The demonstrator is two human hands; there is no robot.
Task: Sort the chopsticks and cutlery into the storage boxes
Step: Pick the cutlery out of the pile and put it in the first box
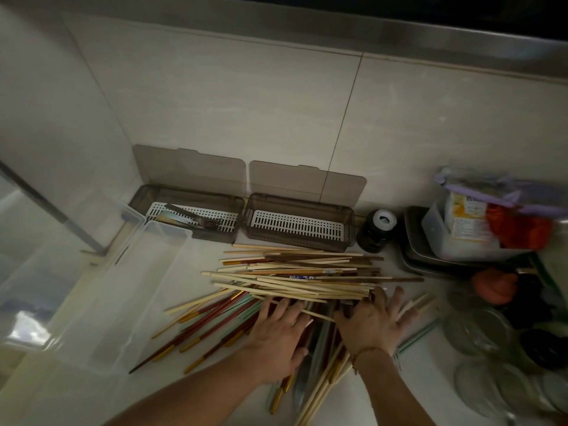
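I see both hands lying flat on the pile of chopsticks (295, 278), which sprawls over the white counter (399, 404) in front of the two storage boxes. My left hand (278, 336) has its fingers spread and straight, pressing down on the red-and-gold and pale green sticks at the near side of the pile. My right hand (373, 321) is spread the same way just beside it, palm down on the sticks, with a thin bracelet at the wrist. Neither hand curls round anything that I can make out.

Behind the pile, against the tiled wall (246, 103), stand the two smoky brown boxes with their lids tipped up. The left storage box (187, 210) holds a few forks (196, 219) and another flat utensil on its white slotted tray. The right storage box (298, 221) shows only its slotted tray.

To the left of the pile a clear plastic bin (123, 290) lies at a slant, its near corner close to the sticks' tips. To the right of the pile a dark jar (376, 230) stands just beside the right storage box, then stacked metal trays (415, 241) with a clear tub of packets (461, 229) on top. Glass lids (479, 330) crowd the counter near my right hand, blurred.
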